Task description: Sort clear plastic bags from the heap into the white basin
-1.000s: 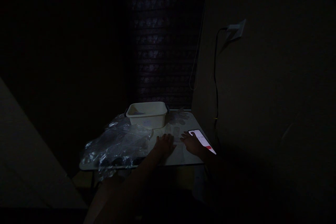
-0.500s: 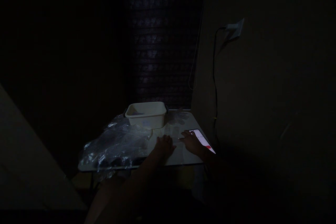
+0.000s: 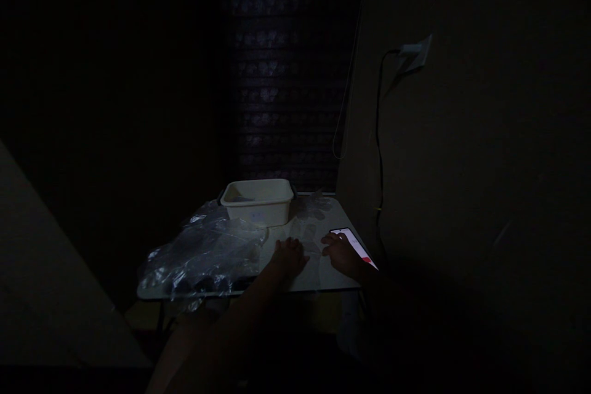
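Note:
My left hand (image 3: 290, 257) lies on the small white table (image 3: 302, 283) near its front edge, fingers apart and nothing visible held. To its right, my right hand (image 3: 340, 252) is above the table with its fingers bent, partly covering a lit phone (image 3: 355, 244). Whether that hand holds anything is too dark to tell. Between and beyond the hands lie thin clear plastic pieces (image 3: 305, 231), one of them shaped like a glove. Crumpled clear plastic film (image 3: 207, 252) spreads over the table's left side.
A white tub (image 3: 258, 212) with dark handles stands at the back of the table, something thin inside. On the right wall, a black cable (image 3: 378, 129) hangs from a plug at an outlet (image 3: 418, 54). A dark patterned blind (image 3: 277, 74) hangs behind.
My right hand has moved slightly right, and its fingers are drawn in more than before. My left hand has stayed in place on the table.

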